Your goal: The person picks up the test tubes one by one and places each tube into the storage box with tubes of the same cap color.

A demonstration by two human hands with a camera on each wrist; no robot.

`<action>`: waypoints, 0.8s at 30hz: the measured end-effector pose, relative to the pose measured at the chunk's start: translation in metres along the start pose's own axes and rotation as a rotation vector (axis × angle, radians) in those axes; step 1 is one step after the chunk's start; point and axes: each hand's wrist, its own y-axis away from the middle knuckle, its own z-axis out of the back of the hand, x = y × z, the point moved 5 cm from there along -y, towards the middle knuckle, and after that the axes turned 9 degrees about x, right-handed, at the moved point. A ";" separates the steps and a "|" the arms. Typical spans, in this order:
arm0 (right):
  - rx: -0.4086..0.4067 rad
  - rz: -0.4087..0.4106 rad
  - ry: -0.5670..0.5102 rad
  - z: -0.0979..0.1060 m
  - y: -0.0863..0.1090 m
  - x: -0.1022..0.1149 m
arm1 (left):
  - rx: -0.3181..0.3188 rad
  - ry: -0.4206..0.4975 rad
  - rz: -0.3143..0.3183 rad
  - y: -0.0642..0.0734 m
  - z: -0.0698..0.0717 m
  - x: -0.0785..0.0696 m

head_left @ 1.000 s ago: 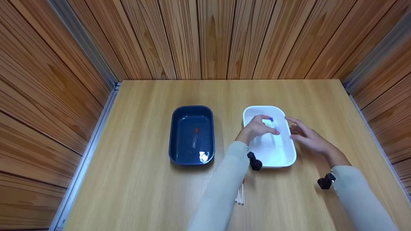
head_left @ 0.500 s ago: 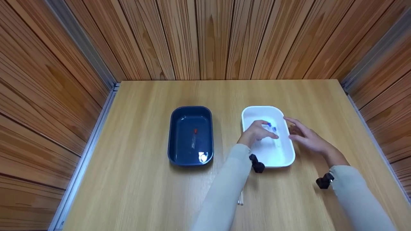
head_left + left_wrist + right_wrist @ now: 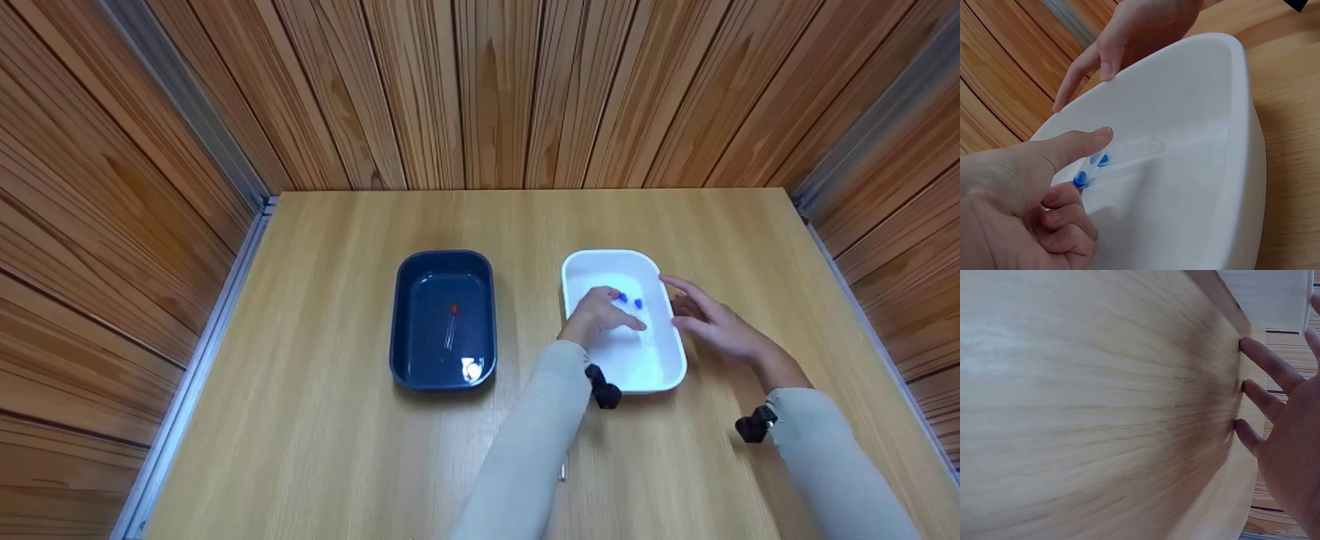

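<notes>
A white tray (image 3: 625, 259) stands at right on the table, with a clear, blue-capped test tube (image 3: 1140, 151) lying in it. Inside that tray my left hand (image 3: 604, 319) pinches a second blue-capped test tube (image 3: 1080, 178), its cap at the fingers and its clear body running toward the outstretched thumb. The other fingers of this hand are curled in the left wrist view. My right hand (image 3: 716, 326) rests at the tray's right rim, thumb and index touching it. Its fingers (image 3: 1266, 402) are spread, tips at the tabletop in the right wrist view.
A dark blue tray (image 3: 395, 330) stands left of the white one, holding a red-capped test tube (image 3: 451, 330). The end of a clear tube (image 3: 563, 472) shows beside my left forearm, which hides the remainder. Wood-panelled walls enclose the table (image 3: 337, 420).
My left hand has moved down and slightly left in the white tray, the pinched tube moving along. The second blue cap has come into clear sight. My right hand keeps its place at the rim.
</notes>
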 end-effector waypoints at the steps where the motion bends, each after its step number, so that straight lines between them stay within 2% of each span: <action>1: 0.001 0.012 -0.005 0.000 0.000 0.000 | 0.000 -0.012 -0.007 0.000 0.000 0.000; 3: 0.004 0.021 -0.007 0.000 0.000 -0.001 | -0.004 -0.020 -0.008 0.000 0.000 0.001; 10: -0.001 -0.058 0.015 0.001 0.000 0.004 | -0.021 0.011 -0.001 -0.008 0.001 0.005; 11: 0.001 -0.056 0.010 0.001 0.001 0.006 | -0.022 0.007 -0.001 -0.012 0.001 0.006; 16: 0.018 -0.049 -0.029 0.000 0.001 0.009 | -0.023 0.003 -0.004 -0.014 0.002 0.007; 18: 0.022 -0.050 -0.039 0.000 0.002 0.008 | -0.022 0.024 -0.004 -0.008 0.001 0.007; 21: 0.024 -0.052 -0.041 0.000 0.002 0.006 | -0.024 0.036 0.004 -0.006 0.001 0.008; 24: 0.025 -0.055 -0.039 -0.001 0.002 0.006 | -0.017 0.030 0.010 -0.012 0.000 0.009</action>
